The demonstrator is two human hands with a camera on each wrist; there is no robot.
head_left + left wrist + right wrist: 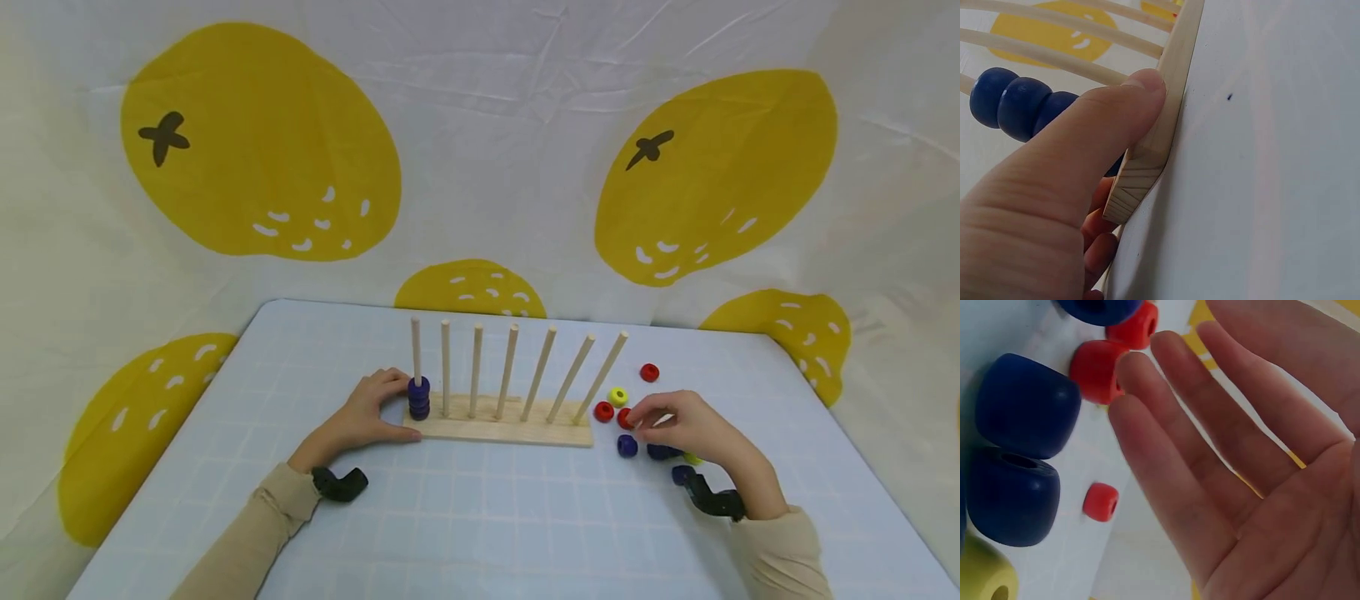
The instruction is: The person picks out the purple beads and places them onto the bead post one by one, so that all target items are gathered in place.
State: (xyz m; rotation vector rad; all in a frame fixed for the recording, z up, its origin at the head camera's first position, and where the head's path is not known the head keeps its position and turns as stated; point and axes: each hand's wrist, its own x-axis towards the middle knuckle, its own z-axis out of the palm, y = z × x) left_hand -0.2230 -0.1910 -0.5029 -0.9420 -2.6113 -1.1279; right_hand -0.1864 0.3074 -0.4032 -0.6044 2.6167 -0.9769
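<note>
Left hand (363,412) toward the tabletop (480,533)'s left edge, gripping; thumb (1110,119) on near side, fingers curled on far side. Right hand (686,425) toward right edge, fingers (1160,462) loosely bent, slightly spread. Beige sleeves (255,517), both forearms angled inward.

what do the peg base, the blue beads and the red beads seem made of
Peg base: pale, apparently unpainted wood, with grain lines on its end. Blue beads: smooth, fairly glossy, soft highlights on their curves; painted wood or plastic, I can't tell. Red beads: even colour, slight sheen; perhaps the same material.
</note>
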